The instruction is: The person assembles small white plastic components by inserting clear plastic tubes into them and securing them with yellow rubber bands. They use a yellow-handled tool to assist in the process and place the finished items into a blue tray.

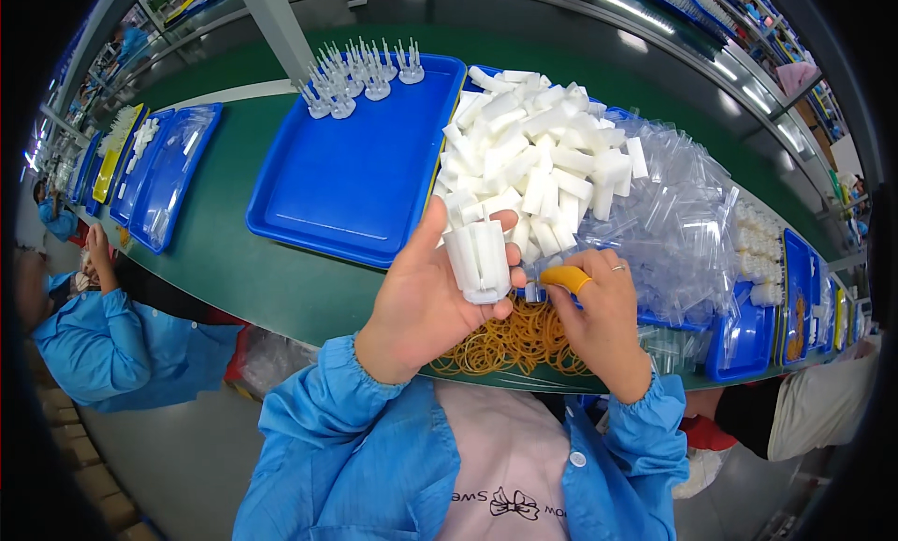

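Note:
My left hand (416, 302) is turned palm up, fingers curled around a bundle of white foam strips (479, 256) standing upright on a clear plastic base. Just to its right, my right hand (603, 321) is closed in a pinch and wears a yellow finger cot (565, 278). Something small and clear shows at its fingertips, too indistinct to name. Beneath both hands lies a spread of yellow-brown rubber bands (510, 346) along the table's near edge. Beyond them rises a heap of loose white foam strips (547, 148).
A large blue tray (341, 195) at the left holds several clear spiked plastic pieces (360, 71). Clear plastic sleeves (669, 214) are heaped to the right, beside a small blue bin (739, 340). A co-worker in blue (103, 345) sits at the left of the green table (220, 251).

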